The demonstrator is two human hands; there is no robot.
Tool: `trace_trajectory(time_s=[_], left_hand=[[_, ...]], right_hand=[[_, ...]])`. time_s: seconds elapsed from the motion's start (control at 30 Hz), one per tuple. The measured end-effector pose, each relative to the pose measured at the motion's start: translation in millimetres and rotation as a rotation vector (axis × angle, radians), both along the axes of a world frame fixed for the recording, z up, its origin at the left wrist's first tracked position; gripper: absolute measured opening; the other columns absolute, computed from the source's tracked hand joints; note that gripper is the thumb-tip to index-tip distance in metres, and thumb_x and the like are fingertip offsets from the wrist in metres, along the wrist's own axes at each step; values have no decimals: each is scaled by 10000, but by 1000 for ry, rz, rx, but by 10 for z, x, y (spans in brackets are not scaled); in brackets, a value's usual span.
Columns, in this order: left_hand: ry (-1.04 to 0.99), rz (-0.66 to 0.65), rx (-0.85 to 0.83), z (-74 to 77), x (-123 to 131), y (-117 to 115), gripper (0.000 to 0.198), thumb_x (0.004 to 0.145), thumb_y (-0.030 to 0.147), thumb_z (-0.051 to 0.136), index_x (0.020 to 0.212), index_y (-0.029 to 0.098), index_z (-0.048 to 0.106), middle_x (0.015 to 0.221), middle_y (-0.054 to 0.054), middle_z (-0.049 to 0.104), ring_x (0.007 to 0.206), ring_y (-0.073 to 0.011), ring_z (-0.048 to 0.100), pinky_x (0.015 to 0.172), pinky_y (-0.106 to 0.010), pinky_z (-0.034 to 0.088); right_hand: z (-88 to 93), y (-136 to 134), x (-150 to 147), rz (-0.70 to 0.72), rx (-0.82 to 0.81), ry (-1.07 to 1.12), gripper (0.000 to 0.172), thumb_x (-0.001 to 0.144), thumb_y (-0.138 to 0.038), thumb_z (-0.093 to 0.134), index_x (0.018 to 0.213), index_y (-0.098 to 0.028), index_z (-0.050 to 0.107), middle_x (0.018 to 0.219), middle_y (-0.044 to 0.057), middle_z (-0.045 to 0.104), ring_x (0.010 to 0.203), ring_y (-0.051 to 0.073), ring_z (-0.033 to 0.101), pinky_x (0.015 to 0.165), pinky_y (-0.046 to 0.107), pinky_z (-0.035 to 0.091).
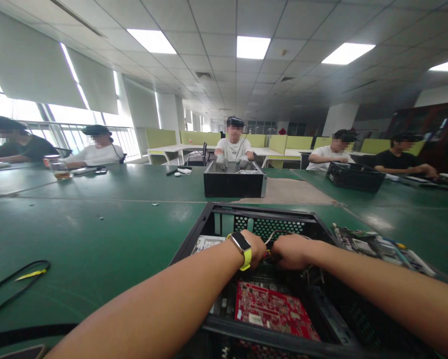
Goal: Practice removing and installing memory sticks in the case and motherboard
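Note:
Both my hands reach into an open black computer case [261, 210] in front of me. My left hand [254, 245], with a yellow-banded watch [240, 243] on its wrist, is closed on thin cables [271, 235] near the case's perforated end. Close beside it, my right hand [291, 251] is curled with its fingertips turned down among the same cables. The fingertips of both hands are partly hidden. Nearer to me inside the case lies a red circuit board [270, 309]. A white-labelled drive [209, 243] sits left of my left hand.
Circuit boards [376, 249] lie right of the case on the green table [134, 234]. A black cable [14, 284] rests at left. Across the table a person [234, 147] works at another case [234, 184]. Other people sit on both sides. A glass jar [60, 171] stands far left.

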State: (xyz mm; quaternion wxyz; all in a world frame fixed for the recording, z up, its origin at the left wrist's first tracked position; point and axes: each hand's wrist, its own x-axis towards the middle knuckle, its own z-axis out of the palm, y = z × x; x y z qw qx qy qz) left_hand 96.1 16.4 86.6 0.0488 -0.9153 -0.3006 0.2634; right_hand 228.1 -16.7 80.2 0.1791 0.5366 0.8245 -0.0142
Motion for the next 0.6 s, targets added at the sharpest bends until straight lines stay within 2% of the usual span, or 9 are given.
trace_trajectory(time_s=[0.2,0.33,0.4,0.47,0.53,0.6], left_hand=[[37,29,7,-8,3,-5,425,573,237,767,976,119,698,986,-166,705,881,-312,661,763,-400,546],[29,34,14,-45,5,20,364,611,278,746,950,149,710,970,-153,711,875,-301,662,752,-399,543],[18,34,21,-60,6,32,344,617,280,740,940,165,715,986,-144,709,887,-298,660,756,-400,539],[-4,37,30,-79,11,40,346,602,269,748,933,176,717,996,-135,708,891,-295,658,769,-402,532],[-37,45,30,-107,22,46,336,574,248,763,901,180,724,956,-124,718,869,-289,663,771,-396,528],[-88,53,24,-148,35,54,292,551,215,768,839,178,733,888,-121,726,834,-287,669,756,-390,529]], right_hand=[[-3,12,-63,3,11,-3,310,699,-377,601,913,-183,713,917,112,719,825,274,676,640,305,470],[199,-130,20,-87,69,-34,239,734,-338,576,790,-158,724,813,143,714,757,269,680,632,318,473],[316,-372,201,-136,133,-14,225,754,-320,563,737,-163,722,761,147,706,723,273,678,630,334,474],[330,-738,426,-144,252,83,244,806,-330,517,770,-212,727,785,116,714,726,262,677,632,336,481],[183,-1151,591,-52,415,230,258,862,-344,462,914,-316,713,883,38,728,758,222,678,622,298,491],[-98,-1501,612,128,582,339,257,865,-344,479,1034,-413,660,910,-43,732,720,177,678,567,249,487]])
